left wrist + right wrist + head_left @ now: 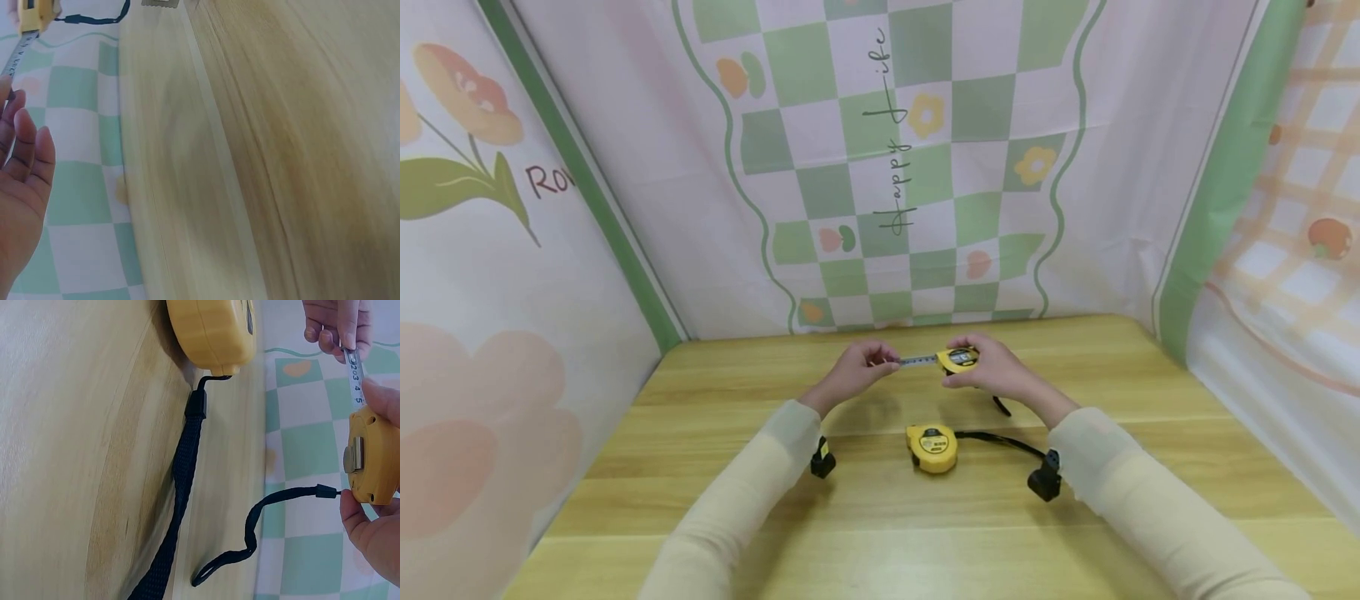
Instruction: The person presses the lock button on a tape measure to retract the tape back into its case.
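Note:
In the head view my right hand [996, 368] grips a yellow tape measure [957, 360] above the table. My left hand [859, 371] pinches the end of its blade [919, 361], a short length of which is drawn out between the hands. The right wrist view shows the held case [373, 456] side on, with a black wrist strap [251, 534] hanging from it. A second, larger yellow tape measure [934, 448] lies on the table nearer to me, its black strap [1000, 439] stretching to the right.
The wooden table [760, 550] carries the second tape measure. Behind it hangs a green-and-white checked cloth [891, 167], with printed cloths at the left and right sides. A black wrist camera [822, 460] hangs under the left sleeve, another [1045, 477] under the right.

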`<state>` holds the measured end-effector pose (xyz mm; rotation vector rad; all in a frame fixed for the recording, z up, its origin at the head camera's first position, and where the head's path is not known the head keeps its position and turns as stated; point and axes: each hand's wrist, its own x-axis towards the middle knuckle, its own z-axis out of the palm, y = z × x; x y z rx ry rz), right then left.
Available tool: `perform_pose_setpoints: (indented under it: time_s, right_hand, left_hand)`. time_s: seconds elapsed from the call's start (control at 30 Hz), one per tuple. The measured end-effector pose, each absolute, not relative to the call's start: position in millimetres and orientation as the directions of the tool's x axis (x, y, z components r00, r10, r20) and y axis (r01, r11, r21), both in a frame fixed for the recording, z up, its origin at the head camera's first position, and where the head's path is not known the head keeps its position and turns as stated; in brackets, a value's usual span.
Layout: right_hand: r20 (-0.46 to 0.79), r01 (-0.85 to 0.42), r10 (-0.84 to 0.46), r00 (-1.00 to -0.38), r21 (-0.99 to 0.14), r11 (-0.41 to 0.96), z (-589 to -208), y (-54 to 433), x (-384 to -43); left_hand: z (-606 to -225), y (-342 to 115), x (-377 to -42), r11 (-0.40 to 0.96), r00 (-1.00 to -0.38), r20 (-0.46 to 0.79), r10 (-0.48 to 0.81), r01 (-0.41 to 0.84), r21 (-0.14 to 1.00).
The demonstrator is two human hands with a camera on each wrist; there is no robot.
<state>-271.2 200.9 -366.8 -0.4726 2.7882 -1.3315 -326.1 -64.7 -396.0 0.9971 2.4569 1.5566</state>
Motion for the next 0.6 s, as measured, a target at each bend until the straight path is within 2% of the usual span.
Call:
perform_pose_setpoints:
  time_s: [0.6]
  right_hand:
    - [0.135,-0.281,-0.279,-0.951,-0.758,0.589,-368.4,194.8,-271.6]
  left_hand:
    - [-397.3,-57.3,-327.7,0.292,-0.788,0.272,0.553,0.489,0.822]
